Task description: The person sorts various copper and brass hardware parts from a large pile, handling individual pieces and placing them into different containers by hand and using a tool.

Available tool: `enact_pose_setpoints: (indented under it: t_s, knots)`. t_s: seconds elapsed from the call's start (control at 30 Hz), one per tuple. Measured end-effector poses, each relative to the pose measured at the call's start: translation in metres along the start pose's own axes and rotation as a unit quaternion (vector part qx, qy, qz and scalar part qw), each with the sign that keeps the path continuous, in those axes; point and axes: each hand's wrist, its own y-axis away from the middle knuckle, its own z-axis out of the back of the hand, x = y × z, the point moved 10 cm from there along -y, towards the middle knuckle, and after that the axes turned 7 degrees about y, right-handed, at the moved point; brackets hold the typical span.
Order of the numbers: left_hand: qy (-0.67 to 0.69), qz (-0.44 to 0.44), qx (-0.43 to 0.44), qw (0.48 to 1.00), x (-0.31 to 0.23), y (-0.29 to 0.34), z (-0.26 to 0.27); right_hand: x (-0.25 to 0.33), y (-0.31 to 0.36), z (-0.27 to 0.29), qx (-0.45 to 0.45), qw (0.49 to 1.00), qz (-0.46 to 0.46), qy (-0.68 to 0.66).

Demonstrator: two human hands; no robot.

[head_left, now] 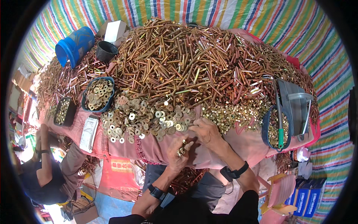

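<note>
My left hand [178, 154] is closed around a few brass-coloured bolts [181, 151], their ends poking out between the fingers. To its right, my right hand [207, 131] bends over the pink cloth [231, 143], fingertips drawn together at the near edge of the flat washers [160, 121]. What those fingertips hold, if anything, is too small to make out. Loose nuts [235, 115] are spread just beyond and right of my right hand. Behind both lies a large heap of long brassy bolts [175, 59].
A blue-rimmed tub of washers [99, 95] and a black tray of nuts [64, 112] stand left. At right are another nut tub [276, 130], a grey bin [294, 104] and a green-handled tool [280, 136]. A blue bucket [76, 46] lies far left. Another person [44, 168] sits left.
</note>
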Motion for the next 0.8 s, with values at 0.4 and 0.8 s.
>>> enact_pose_setpoints:
  t_s: [0.4,0.8]
  knots:
    - [-0.019,0.039,-0.003,0.999,0.006,0.001,0.002,-0.040,0.017,-0.004,-0.038,0.952,-0.258,-0.157]
    - [-0.001,0.044,-0.027,0.999,0.010,0.003,0.004,-0.042,0.024,-0.008,-0.034,0.836,-0.367,-0.406]
